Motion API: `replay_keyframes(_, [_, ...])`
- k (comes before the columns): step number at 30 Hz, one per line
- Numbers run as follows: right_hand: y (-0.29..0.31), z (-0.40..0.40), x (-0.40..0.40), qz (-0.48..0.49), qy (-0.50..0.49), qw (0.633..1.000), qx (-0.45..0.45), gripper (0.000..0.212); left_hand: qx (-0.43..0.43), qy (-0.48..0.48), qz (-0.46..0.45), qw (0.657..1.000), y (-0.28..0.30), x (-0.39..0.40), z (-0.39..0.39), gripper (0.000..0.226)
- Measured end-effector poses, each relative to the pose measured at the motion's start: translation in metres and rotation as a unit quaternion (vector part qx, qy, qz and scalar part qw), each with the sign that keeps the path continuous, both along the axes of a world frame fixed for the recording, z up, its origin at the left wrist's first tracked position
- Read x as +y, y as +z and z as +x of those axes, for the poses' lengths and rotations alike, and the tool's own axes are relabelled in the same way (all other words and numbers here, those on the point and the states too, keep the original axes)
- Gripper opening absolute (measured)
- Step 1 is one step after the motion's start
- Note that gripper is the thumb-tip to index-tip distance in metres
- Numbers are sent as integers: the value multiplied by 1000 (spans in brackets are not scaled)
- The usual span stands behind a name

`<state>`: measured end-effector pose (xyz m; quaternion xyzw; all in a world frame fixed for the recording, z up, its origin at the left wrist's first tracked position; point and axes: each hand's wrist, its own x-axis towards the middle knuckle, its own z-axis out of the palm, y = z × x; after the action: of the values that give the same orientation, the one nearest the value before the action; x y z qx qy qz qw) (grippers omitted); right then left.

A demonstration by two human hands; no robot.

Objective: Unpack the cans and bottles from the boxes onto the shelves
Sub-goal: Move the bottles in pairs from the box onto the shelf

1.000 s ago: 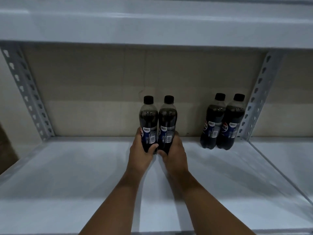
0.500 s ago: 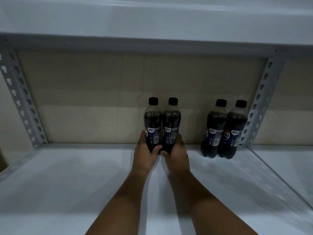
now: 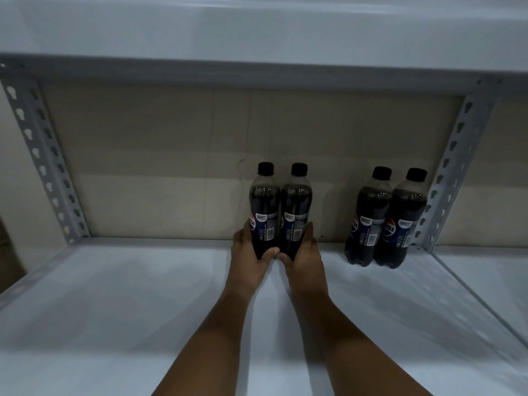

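Head view: a person's two bare arms reach across a white metal shelf (image 3: 114,324) toward its rear.
Held bottles: two dark cola bottles, black caps, blue labels with a red-white-blue logo, upright and touching side by side near the beige back wall (image 3: 160,167).
Left bottle (image 3: 265,207): the left hand (image 3: 248,261) grips its lower body, thumb curled across the front near the base.
Right bottle (image 3: 296,208): the right hand (image 3: 304,260) grips its lower body, fingers wrapped round the far side, thumb at the front.
Contact with shelf: hidden by the hands; cannot tell whether the bases rest on it.
Standing pair (image 3: 384,218): two matching bottles upright and touching, well to the right, beside the perforated grey upright (image 3: 454,164).
Overhead: the shelf above (image 3: 257,32) spans the top of the frame.
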<state>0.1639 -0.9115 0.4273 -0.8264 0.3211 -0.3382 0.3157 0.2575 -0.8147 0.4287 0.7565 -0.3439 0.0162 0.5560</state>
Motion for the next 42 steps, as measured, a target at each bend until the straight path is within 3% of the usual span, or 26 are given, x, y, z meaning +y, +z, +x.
replay_keyframes(9, [0,-6,3,-14,10,1000,-3,101,35,1,5,999,6,4,-7,79])
replay_keyframes(30, [2,-9,5,15,4,1000,-16,99,-2,3,22,1000,2,-2,-5,68])
replay_keyframes(42, [3,-11,1,48,-14,998,-40,100,-55,-37,97,993,-4,-5,-2,100])
